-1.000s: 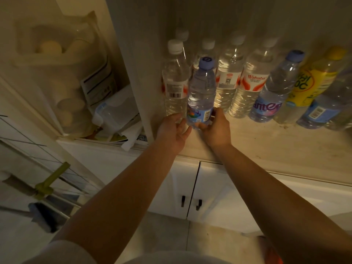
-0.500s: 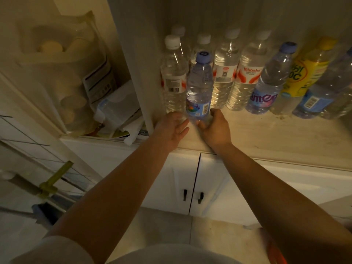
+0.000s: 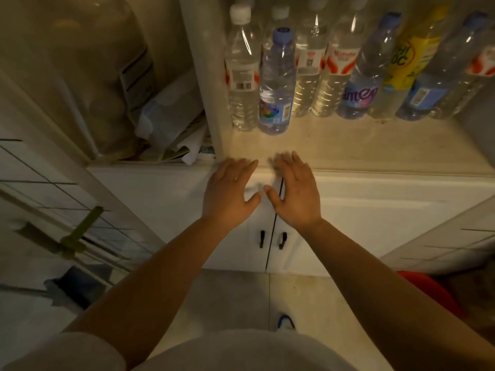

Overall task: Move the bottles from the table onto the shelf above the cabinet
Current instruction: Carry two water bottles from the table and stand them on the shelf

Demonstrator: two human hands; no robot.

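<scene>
A clear water bottle with a blue cap and blue label stands upright on the shelf above the cabinet, in front of a row of several other bottles. A white-capped bottle stands just to its left. Further right are a blue-labelled bottle and a yellow bottle. My left hand and my right hand hover side by side below the shelf's front edge. Both have their fingers spread and hold nothing. Neither touches a bottle.
The white cabinet below has two doors with dark handles. A wall panel bounds the shelf on the left. Left of it sit a large clear bag and papers. A red object is on the floor at right.
Both hands have let go of the blue-capped bottle and pulled back toward me, off the shelf. The bottle stays standing where it was set.
</scene>
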